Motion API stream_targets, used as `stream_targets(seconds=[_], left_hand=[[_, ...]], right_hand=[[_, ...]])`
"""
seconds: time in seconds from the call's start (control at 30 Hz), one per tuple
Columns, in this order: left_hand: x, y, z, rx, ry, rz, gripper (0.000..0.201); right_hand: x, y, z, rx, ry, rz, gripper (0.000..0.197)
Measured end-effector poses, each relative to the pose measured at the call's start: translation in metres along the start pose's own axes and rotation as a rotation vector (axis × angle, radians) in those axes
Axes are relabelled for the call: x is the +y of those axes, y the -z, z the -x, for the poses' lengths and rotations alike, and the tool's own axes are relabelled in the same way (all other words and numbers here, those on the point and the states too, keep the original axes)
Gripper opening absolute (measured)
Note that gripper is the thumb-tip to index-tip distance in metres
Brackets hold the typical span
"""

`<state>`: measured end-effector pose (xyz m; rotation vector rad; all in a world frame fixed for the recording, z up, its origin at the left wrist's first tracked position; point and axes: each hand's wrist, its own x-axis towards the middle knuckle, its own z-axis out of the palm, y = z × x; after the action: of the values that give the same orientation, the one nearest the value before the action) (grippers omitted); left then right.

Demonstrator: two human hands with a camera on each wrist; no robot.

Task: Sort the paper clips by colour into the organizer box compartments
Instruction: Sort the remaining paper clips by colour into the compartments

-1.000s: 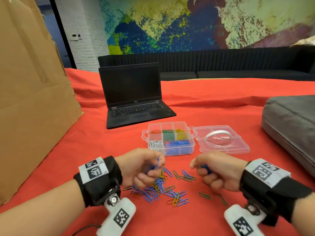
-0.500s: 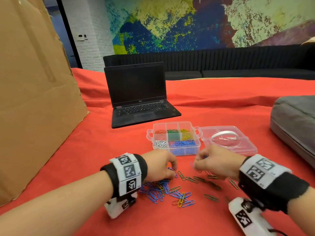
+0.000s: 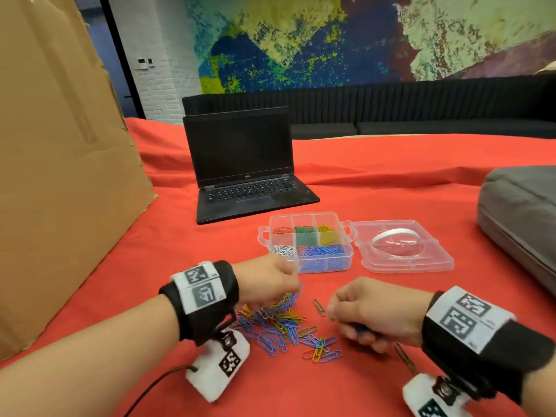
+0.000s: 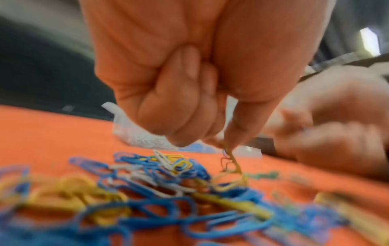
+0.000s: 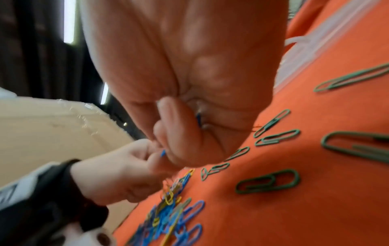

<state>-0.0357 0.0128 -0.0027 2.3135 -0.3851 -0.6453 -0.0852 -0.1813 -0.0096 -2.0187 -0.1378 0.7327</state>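
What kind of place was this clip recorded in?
Likely an office lounge or shared workspace, not a lab: a long dark sofa under a colourful wall mural, and an open laptop on a table covered with red cloth.

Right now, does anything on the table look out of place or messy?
Yes. A tangled heap of loose paper clips, mostly blue and yellow, lies on the red cloth in front of the organizer box, with green ones scattered to the right. In the box itself, the colours look properly separated.
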Motion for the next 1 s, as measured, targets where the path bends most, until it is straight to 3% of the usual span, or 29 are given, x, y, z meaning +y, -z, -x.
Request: stream_targets(seconds=[0.1, 0.2, 0.3, 0.4, 0.47, 0.53, 0.67, 0.73, 0.83, 1.0], left_hand=[[-0.009, 0.008, 0.011, -0.152, 0.057, 0.658, 0.009], [-0.014, 0.014, 0.016, -0.322, -0.053, 1.056, 0.005], [-0.014, 0.012, 0.016, -0.419, -0.139, 1.216, 0.018], [-0.009, 0.008, 0.018, -0.442, -0.137, 1.233, 0.017], [-0.003, 0.002, 0.020, -0.349, -0.075, 1.076, 0.020], [0.002, -0.007, 0.022, -0.202, -0.047, 0.742, 0.028], [0.013, -0.028, 0.022, -0.042, -0.149, -0.120, 0.020], [0.015, -0.036, 0.022, -0.020, -0.185, -0.374, 0.019], [0.016, -0.042, 0.020, 0.001, -0.180, -0.554, 0.021], [0.018, -0.033, 0.021, 0.006, -0.155, -0.570, 0.022]], right_hand=[[-0.003, -0.004, 0.004, 0.052, 0.065, 0.417, 0.013], [-0.008, -0.011, 0.004, 0.128, 0.150, 0.734, 0.022], [-0.009, -0.014, 0.003, 0.169, 0.190, 0.850, 0.019], [-0.008, -0.013, 0.006, 0.151, 0.148, 0.915, 0.016], [-0.006, -0.010, 0.009, 0.130, 0.089, 0.947, 0.016], [-0.005, -0.007, 0.012, 0.113, 0.049, 0.944, 0.010], [0.000, 0.000, 0.015, 0.142, 0.070, 0.964, 0.013], [0.001, 0.004, 0.017, 0.152, 0.068, 0.941, 0.014], [0.000, 0.007, 0.018, 0.166, 0.094, 0.903, 0.014], [-0.001, 0.002, 0.020, 0.189, 0.112, 1.014, 0.018]])
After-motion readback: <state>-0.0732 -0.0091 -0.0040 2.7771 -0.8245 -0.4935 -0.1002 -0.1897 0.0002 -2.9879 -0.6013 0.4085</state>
